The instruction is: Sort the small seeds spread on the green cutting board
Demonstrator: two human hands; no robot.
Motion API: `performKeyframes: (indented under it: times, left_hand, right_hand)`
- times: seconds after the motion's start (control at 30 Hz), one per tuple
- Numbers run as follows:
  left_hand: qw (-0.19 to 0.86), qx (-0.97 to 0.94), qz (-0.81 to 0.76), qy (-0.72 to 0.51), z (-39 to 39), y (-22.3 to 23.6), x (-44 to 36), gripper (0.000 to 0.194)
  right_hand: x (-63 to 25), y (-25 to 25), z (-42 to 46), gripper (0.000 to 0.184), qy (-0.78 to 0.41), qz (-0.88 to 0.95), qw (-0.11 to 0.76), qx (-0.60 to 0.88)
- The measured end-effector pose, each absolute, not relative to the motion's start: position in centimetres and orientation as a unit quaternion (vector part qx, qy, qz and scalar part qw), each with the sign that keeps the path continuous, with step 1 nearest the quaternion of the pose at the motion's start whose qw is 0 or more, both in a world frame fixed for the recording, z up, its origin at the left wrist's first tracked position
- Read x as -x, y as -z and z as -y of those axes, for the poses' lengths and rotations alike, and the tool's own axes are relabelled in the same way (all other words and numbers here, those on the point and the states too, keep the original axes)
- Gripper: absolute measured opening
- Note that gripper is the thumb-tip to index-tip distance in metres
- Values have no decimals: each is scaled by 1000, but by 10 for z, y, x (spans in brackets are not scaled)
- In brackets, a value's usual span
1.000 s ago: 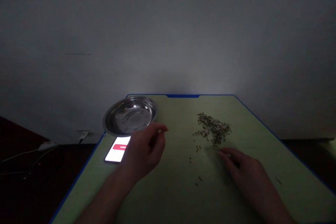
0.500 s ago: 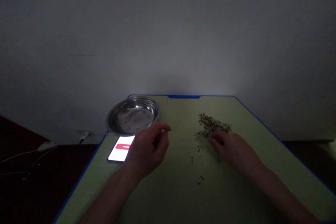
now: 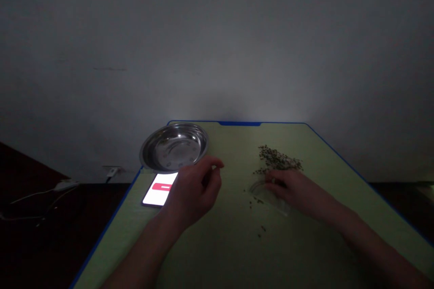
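Observation:
My right hand (image 3: 293, 187) pinches a clear, see-through plastic piece with a curved rim (image 3: 267, 195), held low over the table. Whether it is a cup, a lid or a bag is hard to make out in the dim light. Just beyond the fingers lies a heap of small dark brown grains (image 3: 276, 159), with several more scattered towards me. My left hand (image 3: 196, 187) hovers left of the middle with fingers curled and thumb against the index finger; nothing shows in it. A shiny steel bowl (image 3: 174, 148) stands behind that hand.
Partly under the bowl's near rim, a phone (image 3: 158, 189) lies with its screen lit white and red. The pale green table (image 3: 224, 253) has a blue edge and meets a grey wall (image 3: 217, 54). A plug and cables (image 3: 64, 185) are at the left.
My right hand has drawn slightly left, and the clear plastic piece in it now shows tilted below the fingers. My left hand stays in its curled pose. The whole view has shifted a little.

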State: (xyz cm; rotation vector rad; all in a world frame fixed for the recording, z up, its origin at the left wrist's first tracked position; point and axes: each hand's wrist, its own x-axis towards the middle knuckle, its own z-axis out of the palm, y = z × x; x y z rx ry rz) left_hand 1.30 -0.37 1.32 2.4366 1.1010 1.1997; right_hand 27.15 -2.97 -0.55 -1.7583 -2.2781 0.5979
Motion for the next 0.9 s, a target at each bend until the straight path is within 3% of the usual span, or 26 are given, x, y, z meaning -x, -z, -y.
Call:
performKeyframes:
  times: [0.67, 0.9]
  left_hand:
    - [110, -822, -391, -398, 3, -12, -13, 13]
    - [103, -824, -392, -396, 4, -15, -14, 12]
  right_hand:
    - [-249, 4, 44, 19, -210, 787, 100, 572]
    - [-267, 10, 28, 21, -142, 766, 97, 619]
